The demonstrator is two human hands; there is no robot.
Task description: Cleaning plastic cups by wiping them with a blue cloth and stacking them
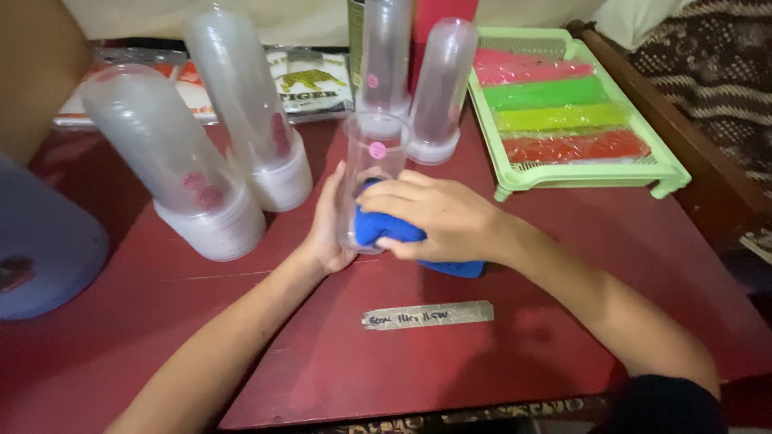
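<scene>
I see my left hand (328,233) gripping a clear plastic cup (371,181) upright on the red bench (563,265), right hand's fingers (402,210) clutching a blue cloth (390,233) against it; hard rubbing could topple nearby cup stacks (265,120).

A dark red table (611,265) is filling most of the view, its surface glowing dully under soft indoor light. A strip of tape (428,315) is lying flat on it toward six o'clock. At two o'clock a pale green tray (671,165) is sitting on the tabletop, holding pink, green, yellow-green and red strips. Beyond it, at three o'clock, a dark wooden rail (691,153) is running along the table's edge, with a brown patterned fabric (716,72) spreading behind. A pale wall (129,20) is showing at twelve o'clock.
</scene>
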